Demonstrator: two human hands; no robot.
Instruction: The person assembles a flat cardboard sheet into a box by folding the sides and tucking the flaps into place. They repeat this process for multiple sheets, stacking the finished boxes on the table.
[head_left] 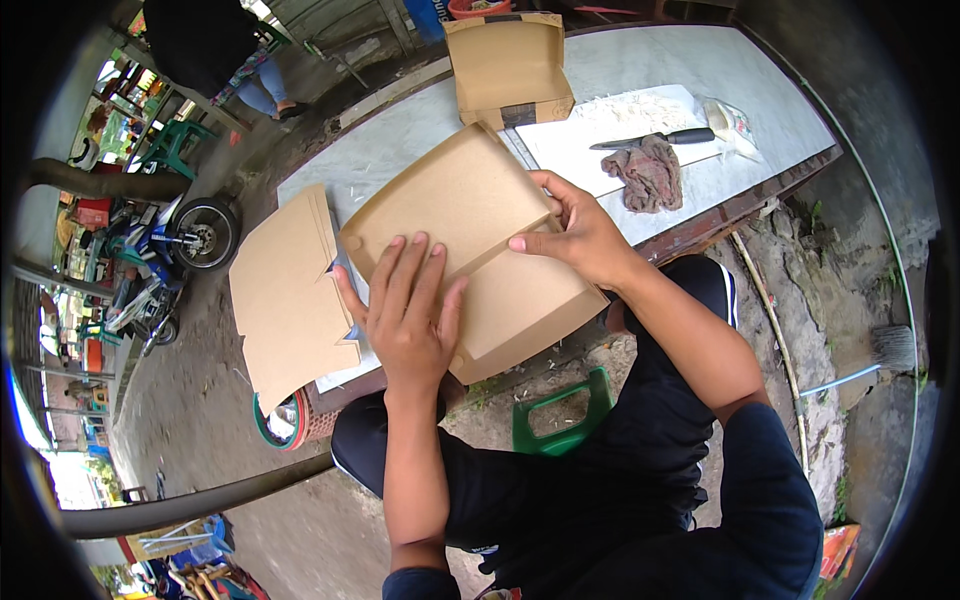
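An open brown cardboard box [455,195] is tilted in front of me at the near edge of the table, its lid panel leaning away and its tray part toward me. My left hand [405,315] lies across its left side with the fingers stretched out and apart, touching the cardboard near the fold. On the right side my right hand [575,235] pinches the box wall by the fold, thumb inside and fingers outside. Left of the box, flat cardboard blanks [285,290] lie stacked, overhanging the table's edge. A second folded box [510,75] stands open at the far side.
On the table [390,120], a white board [545,150] carries pale shreds, a black-handled knife [665,138], a crumpled cloth [648,175] and a clear plastic bag [735,130]. Below are a green stool [565,430] and a basket [285,420]. A motorcycle [165,250] and another person [205,50] are left.
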